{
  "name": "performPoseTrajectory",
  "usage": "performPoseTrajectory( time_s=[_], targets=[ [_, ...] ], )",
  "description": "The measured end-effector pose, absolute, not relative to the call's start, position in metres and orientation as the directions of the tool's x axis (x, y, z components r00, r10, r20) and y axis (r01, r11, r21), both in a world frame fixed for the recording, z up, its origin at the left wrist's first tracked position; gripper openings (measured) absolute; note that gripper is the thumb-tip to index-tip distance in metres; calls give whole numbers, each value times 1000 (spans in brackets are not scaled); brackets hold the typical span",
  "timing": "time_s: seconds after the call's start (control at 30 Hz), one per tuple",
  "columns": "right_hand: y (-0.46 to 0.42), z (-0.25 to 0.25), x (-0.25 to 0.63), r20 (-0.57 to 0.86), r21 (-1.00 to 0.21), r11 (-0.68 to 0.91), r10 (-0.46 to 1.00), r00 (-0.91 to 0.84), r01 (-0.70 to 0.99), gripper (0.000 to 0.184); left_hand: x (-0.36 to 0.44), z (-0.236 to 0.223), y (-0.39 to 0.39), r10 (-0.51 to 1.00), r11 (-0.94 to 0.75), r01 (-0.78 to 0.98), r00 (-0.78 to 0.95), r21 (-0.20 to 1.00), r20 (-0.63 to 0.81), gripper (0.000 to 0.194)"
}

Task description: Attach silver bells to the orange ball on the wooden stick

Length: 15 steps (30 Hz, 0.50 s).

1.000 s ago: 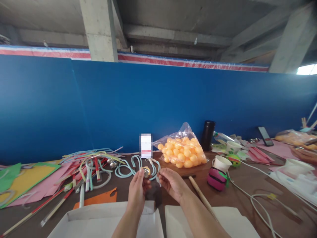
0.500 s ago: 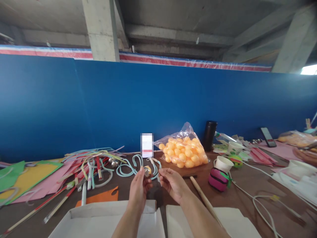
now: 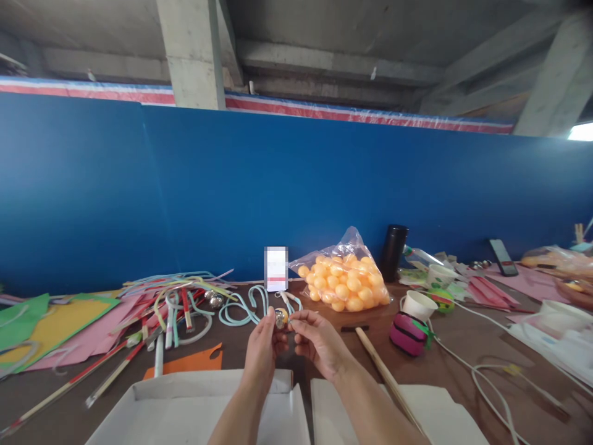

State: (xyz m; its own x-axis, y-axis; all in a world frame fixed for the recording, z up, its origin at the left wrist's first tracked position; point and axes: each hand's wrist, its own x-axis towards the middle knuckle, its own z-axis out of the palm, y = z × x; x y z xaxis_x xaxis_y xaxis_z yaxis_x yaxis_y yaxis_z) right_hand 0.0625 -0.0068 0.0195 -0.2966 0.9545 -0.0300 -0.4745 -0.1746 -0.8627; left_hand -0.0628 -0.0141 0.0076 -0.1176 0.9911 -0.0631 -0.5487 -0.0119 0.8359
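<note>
My left hand [image 3: 264,346] grips a small round piece, shiny silver with a yellow-orange part [image 3: 280,317], between thumb and fingers. Close beside it, my right hand [image 3: 317,343] has its thumb and fingertips pinched together at the right side of this piece. What those fingertips hold, if anything, is too small to make out. Just behind both hands lie loops of light blue cord [image 3: 238,311] on the brown table. In front of my wrists is an open white box [image 3: 185,402], with white paper [image 3: 435,408] under my right forearm.
A hammer [image 3: 377,361] and a magenta pouch [image 3: 407,334] lie to the right, near a paper cup [image 3: 419,305]. Behind stand a bag of orange balls [image 3: 345,281] and a black bottle [image 3: 395,253]. Coloured paper [image 3: 78,327] and sticks [image 3: 115,374] cover the left side.
My right hand has moved slightly left, bringing its fingertips up to the silver piece. My left hand has shifted the piece a little to the right.
</note>
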Motion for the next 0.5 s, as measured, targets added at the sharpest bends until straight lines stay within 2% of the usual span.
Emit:
performPoseTrajectory(
  time_s=[0.5],
  targets=[
    [-5, 15, 61, -32, -869, -175, 953, -300, -463, 24, -56, 12, -16, 983, -38, -428, -176, 903, -42, 50]
  ],
)
